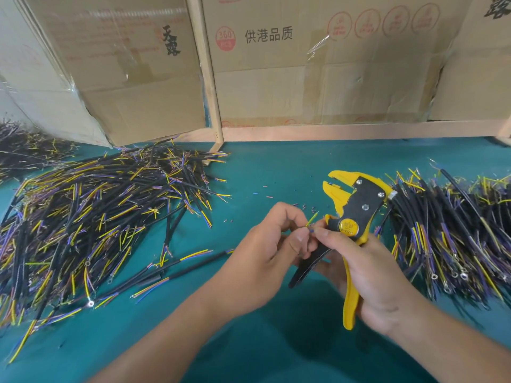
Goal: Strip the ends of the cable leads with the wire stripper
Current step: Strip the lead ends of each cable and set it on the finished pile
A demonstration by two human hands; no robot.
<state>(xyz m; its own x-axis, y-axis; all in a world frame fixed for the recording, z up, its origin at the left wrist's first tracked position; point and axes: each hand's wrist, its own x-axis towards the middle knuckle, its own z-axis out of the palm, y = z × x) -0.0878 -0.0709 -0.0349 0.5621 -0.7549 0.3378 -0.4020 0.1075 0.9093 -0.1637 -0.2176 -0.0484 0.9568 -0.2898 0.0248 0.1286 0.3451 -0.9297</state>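
Observation:
My right hand (367, 275) grips the yellow and black wire stripper (356, 205) by its handles, jaws pointing up and away and standing apart. My left hand (272, 244) pinches the thin leads of a cable (312, 220); a yellow-green lead sticks up between the two hands. The right thumb and forefinger also touch those leads. The cable's black body is hidden under my left hand.
A large heap of black cables with yellow, blue and purple leads (91, 217) covers the left of the green table (276, 172). Another heap (453, 233) lies at the right. Bits of stripped insulation (269, 197) dot the middle. Cardboard boxes (304, 64) stand behind.

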